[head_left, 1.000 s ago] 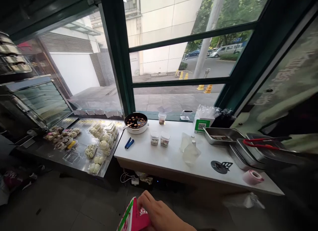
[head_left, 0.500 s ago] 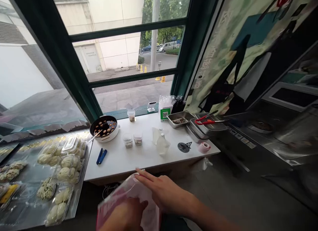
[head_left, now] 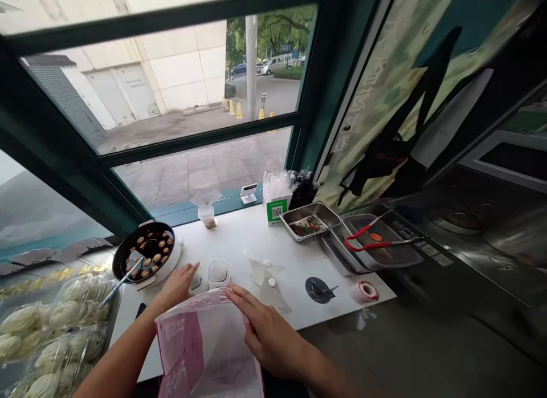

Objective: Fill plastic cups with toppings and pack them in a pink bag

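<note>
My right hand pinches the top rim of a pink and white bag, its fingers outside and the bag's mouth facing up. The bag stands open toward me at the bottom of the view. My left hand reaches past the bag over the white table, fingers stretched out. It is right beside a small clear lidded tub, partly hidden by the fingers; whether they touch cannot be made out. A second clear tub stands just to the right, behind the bag's rim.
A round black pan of eggs in dark liquid stands at left, with a ladle. Packed buns fill the left counter. Two clear bottles or bags, steel trays, red tongs and a label roll lie rightward.
My left hand has come out of the bag and moved forward to the small tubs. The right hand still holds the rim. The view has moved closer to the table.
</note>
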Action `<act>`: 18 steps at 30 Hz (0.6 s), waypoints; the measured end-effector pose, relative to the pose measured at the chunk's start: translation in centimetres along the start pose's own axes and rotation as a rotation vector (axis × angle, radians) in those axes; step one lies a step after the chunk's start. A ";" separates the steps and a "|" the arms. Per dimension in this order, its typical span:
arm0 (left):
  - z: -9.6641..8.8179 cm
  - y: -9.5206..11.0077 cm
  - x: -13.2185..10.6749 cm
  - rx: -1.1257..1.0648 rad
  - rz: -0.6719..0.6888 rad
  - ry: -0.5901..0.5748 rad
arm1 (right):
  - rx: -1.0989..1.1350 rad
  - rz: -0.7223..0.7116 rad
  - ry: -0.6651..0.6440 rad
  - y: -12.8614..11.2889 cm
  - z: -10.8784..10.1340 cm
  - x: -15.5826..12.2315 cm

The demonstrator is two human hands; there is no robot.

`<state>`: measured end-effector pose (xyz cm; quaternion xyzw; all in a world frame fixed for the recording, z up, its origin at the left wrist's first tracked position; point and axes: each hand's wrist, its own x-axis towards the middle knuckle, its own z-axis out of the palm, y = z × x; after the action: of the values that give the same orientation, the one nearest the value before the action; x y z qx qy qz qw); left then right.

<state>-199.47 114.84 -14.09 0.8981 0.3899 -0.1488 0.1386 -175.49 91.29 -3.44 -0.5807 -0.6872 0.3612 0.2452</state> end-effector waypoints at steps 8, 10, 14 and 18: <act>-16.2 -0.9 -10.9 0.215 0.090 0.263 | 0.055 0.025 -0.012 2.1 1.0 3.5; -19.0 0.6 -14.8 0.243 0.129 0.305 | 0.053 0.012 0.006 2.0 1.8 4.2; -17.6 4.2 -17.8 0.259 0.249 0.203 | 0.063 0.003 0.054 1.1 3.1 4.7; -9.9 5.9 -13.7 0.276 0.359 -0.074 | 0.066 0.007 0.080 0.1 3.7 4.8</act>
<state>-202.44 105.54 0.92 0.9574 0.1946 -0.2066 0.0530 -179.23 95.21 -6.22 -0.5885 -0.6626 0.3612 0.2902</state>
